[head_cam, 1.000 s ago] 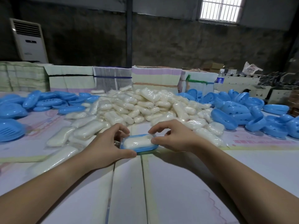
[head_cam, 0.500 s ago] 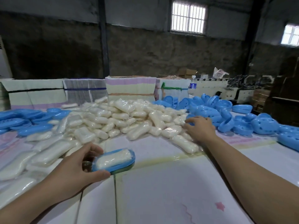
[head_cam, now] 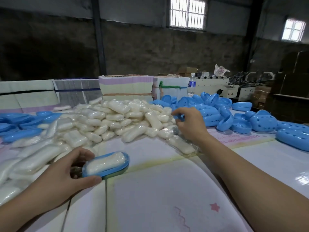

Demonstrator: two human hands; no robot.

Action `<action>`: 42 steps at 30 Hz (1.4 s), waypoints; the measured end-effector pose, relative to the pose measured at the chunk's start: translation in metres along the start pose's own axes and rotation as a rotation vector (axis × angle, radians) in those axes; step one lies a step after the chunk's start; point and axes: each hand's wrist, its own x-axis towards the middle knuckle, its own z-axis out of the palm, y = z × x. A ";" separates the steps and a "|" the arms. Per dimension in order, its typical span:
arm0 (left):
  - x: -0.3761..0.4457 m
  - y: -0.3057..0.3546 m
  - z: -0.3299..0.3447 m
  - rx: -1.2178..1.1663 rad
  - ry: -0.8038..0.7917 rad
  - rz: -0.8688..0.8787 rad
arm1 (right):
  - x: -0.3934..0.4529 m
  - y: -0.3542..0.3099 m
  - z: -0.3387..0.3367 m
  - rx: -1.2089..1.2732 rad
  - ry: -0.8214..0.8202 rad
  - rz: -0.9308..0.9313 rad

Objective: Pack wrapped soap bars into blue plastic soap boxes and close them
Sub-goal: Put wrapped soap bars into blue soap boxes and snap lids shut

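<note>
left hand (head_cam: 61, 180): we grip the open blue plastic soap box base (head_cam: 107, 166), white wrapped soap bar (head_cam: 104, 162) inside, at the soap heap's (head_cam: 117, 121) near edge | right hand (head_cam: 189, 125): we pinch a blue plastic piece (head_cam: 179, 117) beside the blue box pile (head_cam: 217, 113) | bench (head_cam: 167, 190): bare near us

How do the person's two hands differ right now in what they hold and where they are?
The left hand is near the table's front edge and grips a blue soap box base with a wrapped soap bar lying in it; the right hand reaches farther out, beside the soap pile, and pinches a small visible part of a blue plastic piece. The left's box has no lid yet. Both hold blue plastic.
</note>
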 end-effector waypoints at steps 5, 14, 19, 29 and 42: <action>-0.003 0.008 0.001 0.006 0.016 -0.004 | -0.020 -0.051 -0.010 0.668 -0.099 0.027; -0.004 0.014 0.002 0.060 0.040 -0.099 | -0.051 -0.106 0.019 1.598 -0.690 0.318; -0.004 0.016 0.003 0.054 0.041 -0.116 | -0.052 -0.100 0.028 1.557 -0.610 0.535; -0.006 0.022 0.002 -0.001 0.014 -0.131 | -0.055 -0.094 0.022 0.990 -1.053 0.322; -0.007 0.030 -0.002 0.000 -0.017 -0.145 | -0.041 -0.114 0.027 0.222 -0.954 -0.229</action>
